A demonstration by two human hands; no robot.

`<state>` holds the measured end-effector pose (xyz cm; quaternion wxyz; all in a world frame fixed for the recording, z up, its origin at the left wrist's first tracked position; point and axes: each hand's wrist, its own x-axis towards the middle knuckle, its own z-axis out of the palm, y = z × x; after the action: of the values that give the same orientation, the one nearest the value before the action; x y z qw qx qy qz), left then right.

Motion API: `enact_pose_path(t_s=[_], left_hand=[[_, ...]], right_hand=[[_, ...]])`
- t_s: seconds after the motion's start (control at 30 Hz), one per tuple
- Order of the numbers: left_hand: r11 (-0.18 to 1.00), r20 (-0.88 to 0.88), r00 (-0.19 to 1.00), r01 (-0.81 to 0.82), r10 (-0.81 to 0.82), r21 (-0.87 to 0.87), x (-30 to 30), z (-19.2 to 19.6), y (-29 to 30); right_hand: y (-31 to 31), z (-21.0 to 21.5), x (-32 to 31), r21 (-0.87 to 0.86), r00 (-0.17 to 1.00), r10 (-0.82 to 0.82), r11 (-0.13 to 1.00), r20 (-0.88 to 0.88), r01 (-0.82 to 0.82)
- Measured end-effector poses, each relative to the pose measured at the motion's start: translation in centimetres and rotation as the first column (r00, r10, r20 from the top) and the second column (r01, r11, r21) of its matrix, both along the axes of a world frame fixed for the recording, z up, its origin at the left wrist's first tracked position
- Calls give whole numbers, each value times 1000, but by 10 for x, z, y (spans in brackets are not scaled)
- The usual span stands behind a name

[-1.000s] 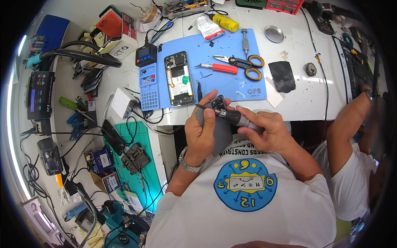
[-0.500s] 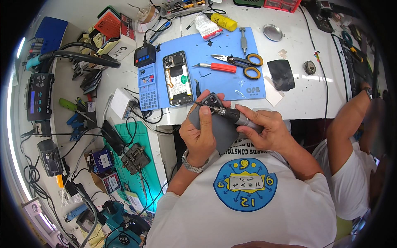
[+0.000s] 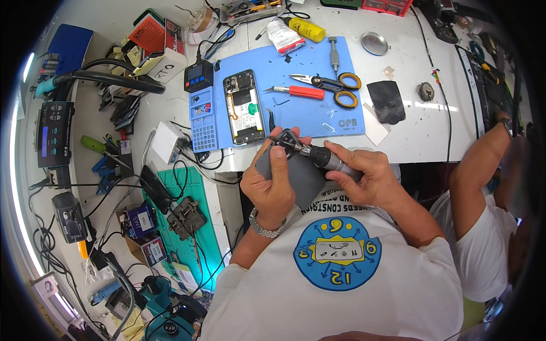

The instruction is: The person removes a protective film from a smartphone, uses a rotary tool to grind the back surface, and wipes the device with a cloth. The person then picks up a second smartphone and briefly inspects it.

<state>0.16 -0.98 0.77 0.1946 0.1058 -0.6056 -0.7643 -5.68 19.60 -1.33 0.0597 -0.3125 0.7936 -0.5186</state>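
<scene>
While the earlier head-view frames show both hands nearer the mat edge, now they sit slightly lower, clear of the blue mat (image 3: 318,85). Left hand (image 3: 273,184) is closed around a grey back cover (image 3: 298,179), thumb on top. Right hand (image 3: 369,179) is wrapped around a powered screwdriver (image 3: 315,156), tip at the cover's top corner. Opened phone (image 3: 244,108) lies untouched on the mat; work is on the cover only.

grey panel (image 3: 296,176) part hidden by left hand (image 3: 273,184), tool tip unclear
</scene>
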Motion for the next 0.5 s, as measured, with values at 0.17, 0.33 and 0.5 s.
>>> enact_pose_path(t_s=[0.17, 0.33, 0.5], left_hand=[[998, -16, 999, -48, 48, 41, -1, 0, -1], [991, 13, 997, -75, 74, 110, 0, -2, -6], [989, 32, 995, -94, 91, 113, 0, 0, -9]], right_hand=[[-1, -4, 1, -14, 1000, -4, 1000, 14, 4], [0, -3, 1, 3, 1000, 6, 1000, -1, -6], [-1, -2, 2, 14, 1000, 3, 1000, 6, -3]])
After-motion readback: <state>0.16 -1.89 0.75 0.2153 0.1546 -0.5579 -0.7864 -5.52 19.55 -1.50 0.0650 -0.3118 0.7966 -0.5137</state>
